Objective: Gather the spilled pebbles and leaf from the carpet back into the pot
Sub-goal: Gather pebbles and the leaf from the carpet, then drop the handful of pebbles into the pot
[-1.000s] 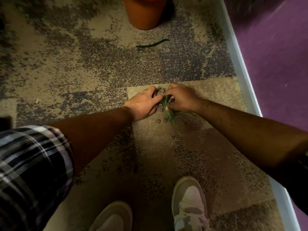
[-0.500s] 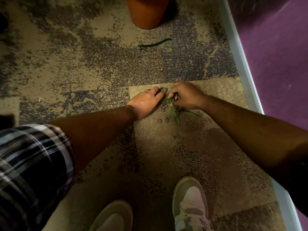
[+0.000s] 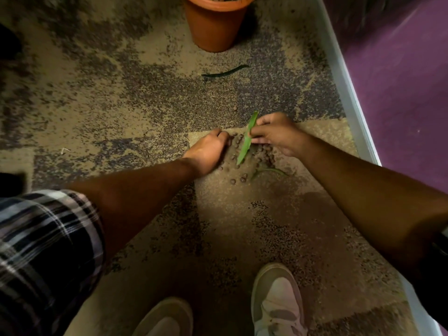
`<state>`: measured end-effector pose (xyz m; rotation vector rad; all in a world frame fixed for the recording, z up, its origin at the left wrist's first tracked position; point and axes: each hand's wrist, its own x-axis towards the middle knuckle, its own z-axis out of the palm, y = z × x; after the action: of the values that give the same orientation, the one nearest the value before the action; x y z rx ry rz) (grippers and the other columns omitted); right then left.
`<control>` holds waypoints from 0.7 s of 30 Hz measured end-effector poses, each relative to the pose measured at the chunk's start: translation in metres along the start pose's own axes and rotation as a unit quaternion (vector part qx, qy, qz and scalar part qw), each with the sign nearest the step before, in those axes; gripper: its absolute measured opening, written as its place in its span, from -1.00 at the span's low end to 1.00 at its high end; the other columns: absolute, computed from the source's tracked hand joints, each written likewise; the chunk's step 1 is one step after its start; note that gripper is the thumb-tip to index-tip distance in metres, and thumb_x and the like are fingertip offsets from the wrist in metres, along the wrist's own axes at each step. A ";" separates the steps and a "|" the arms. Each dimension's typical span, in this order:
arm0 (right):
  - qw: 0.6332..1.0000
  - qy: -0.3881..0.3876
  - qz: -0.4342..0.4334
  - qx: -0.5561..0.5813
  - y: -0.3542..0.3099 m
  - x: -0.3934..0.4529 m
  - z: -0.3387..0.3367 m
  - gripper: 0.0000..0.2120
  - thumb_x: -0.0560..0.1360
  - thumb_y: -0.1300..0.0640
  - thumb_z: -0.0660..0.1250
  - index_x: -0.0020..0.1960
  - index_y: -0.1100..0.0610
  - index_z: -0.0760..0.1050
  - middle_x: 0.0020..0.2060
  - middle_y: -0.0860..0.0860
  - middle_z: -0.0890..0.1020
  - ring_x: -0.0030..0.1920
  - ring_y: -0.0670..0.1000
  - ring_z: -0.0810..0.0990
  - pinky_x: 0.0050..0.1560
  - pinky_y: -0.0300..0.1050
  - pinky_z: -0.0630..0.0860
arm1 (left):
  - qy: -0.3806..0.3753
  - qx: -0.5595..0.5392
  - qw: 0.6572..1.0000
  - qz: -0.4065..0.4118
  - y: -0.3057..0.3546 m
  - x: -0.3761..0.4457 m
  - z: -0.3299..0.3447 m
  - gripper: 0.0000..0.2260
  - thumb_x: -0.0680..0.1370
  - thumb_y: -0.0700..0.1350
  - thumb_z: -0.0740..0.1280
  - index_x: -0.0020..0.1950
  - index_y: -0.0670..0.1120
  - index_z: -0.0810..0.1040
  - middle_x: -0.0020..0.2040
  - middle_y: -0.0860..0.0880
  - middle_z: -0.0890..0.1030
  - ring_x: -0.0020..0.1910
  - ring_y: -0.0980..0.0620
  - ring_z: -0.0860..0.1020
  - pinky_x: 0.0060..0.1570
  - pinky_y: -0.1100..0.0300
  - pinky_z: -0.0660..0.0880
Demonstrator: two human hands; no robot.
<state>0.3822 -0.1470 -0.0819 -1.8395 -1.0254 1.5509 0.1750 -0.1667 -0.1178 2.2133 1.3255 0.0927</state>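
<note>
Right hand (image 3: pixel 276 134) pinches green leaf (image 3: pixel 246 143) above pebbles (image 3: pixel 242 161). Left hand (image 3: pixel 209 149), fingers curled, rests beside pebbles; grip unclear. Pot (image 3: pixel 215 23) well beyond pebbles.

both arms stretched down toward the carpet (image 3: pixel 121 112), left hand (image 3: pixel 208 151) knuckles up, fingers curled onto it, right hand (image 3: pixel 278 135) just above, pinching a leaf (image 3: pixel 246 144)

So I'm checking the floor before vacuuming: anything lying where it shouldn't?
Yes. Small brown pebbles lie scattered on the carpet between the hands. The right hand pinches a green leaf; a thinner leaf lies beside the pebbles, and a dark one lies near the pot.
</note>
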 end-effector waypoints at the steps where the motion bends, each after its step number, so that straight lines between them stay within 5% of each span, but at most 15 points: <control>1: 0.997 -0.013 0.012 0.072 -0.004 0.002 -0.003 -0.89 0.49 0.40 0.42 -0.12 0.23 0.58 -0.22 0.07 0.70 -0.15 -0.02 0.71 -0.16 -0.24 0.64 | 0.016 -0.051 0.998 -0.023 -0.001 0.001 -0.001 -0.80 0.64 -0.18 0.20 0.27 -0.11 0.43 0.16 -0.10 0.48 0.03 -0.04 0.52 0.06 0.09 0.53; 3: 0.975 -0.036 0.029 0.216 -0.011 0.004 -0.005 -0.89 0.52 0.41 0.36 -0.06 0.24 0.59 -0.15 0.09 0.72 -0.14 -0.05 0.70 -0.17 -0.27 0.63 | 0.073 -0.198 0.973 -0.092 0.001 0.007 -0.004 -0.87 0.65 -0.21 0.18 0.13 -0.09 0.49 0.08 -0.08 0.56 -0.02 -0.01 0.56 0.02 0.17 0.55; 6: 0.913 -0.053 0.046 0.402 -0.015 0.003 -0.002 -0.87 0.55 0.39 0.26 -0.06 0.22 0.53 -0.08 0.15 0.66 -0.18 -0.03 0.64 -0.25 -0.31 0.60 | 0.139 -0.404 0.877 -0.221 0.009 0.026 -0.013 -0.77 0.71 -0.19 0.11 0.02 -0.06 0.54 0.03 -0.08 0.64 -0.09 0.04 0.55 0.06 0.13 0.52; 9: 0.809 -0.089 0.057 0.578 -0.010 0.003 0.011 -0.87 0.44 0.35 0.26 -0.04 0.24 0.53 -0.07 0.18 0.63 -0.18 0.04 0.64 -0.30 -0.26 0.57 | 0.129 -0.667 0.667 -0.306 0.020 0.040 -0.031 -0.70 0.71 -0.24 0.06 0.04 -0.11 0.59 -0.11 -0.14 0.65 -0.34 0.05 0.47 -0.37 0.17 0.46; 11: 0.750 -0.118 0.048 0.649 -0.007 0.006 0.027 -0.81 0.38 0.33 0.24 -0.03 0.25 0.52 -0.09 0.16 0.59 -0.15 0.05 0.59 -0.32 -0.21 0.57 | 0.135 -0.757 0.565 -0.299 0.022 0.045 -0.046 -0.69 0.69 -0.29 0.01 0.04 -0.14 0.55 -0.32 -0.05 0.52 -0.47 0.11 0.36 -0.56 0.31 0.30; 14: 0.746 -0.134 0.023 0.652 -0.021 0.008 0.053 -0.77 0.37 0.25 0.16 -0.03 0.21 0.52 -0.16 0.12 0.58 -0.19 0.00 0.52 -0.35 -0.21 0.50 | 0.123 -0.843 0.444 -0.276 0.023 0.052 -0.064 -0.74 0.68 -0.25 0.01 0.00 -0.13 0.48 -0.35 -0.02 0.44 -0.54 0.13 0.36 -0.58 0.34 0.28; 18: 0.721 -0.106 0.022 0.685 -0.047 0.020 0.071 -0.70 0.55 0.15 0.11 0.06 0.25 0.57 -0.12 0.15 0.67 -0.12 0.04 0.63 -0.34 -0.23 0.56 | 0.157 -0.874 0.378 -0.262 0.022 0.064 -0.084 -0.66 0.69 -0.13 0.01 -0.16 -0.17 0.48 -0.35 -0.10 0.49 -0.58 0.04 0.51 -0.58 0.28 0.47; 21: 0.713 -0.097 0.029 0.694 -0.068 0.029 0.084 -0.63 0.67 0.07 0.09 0.15 0.31 0.55 -0.05 0.19 0.70 0.01 0.11 0.69 -0.29 -0.20 0.64 | 0.178 -0.862 0.394 -0.266 0.017 0.073 -0.102 -0.64 0.70 -0.08 0.04 -0.19 -0.14 0.48 -0.39 -0.06 0.52 -0.60 0.12 0.47 -0.59 0.31 0.44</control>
<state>0.2874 -0.0911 -0.0631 -0.5999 0.2824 1.7235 0.1924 -0.0691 -0.0386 -0.1114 0.9491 1.1232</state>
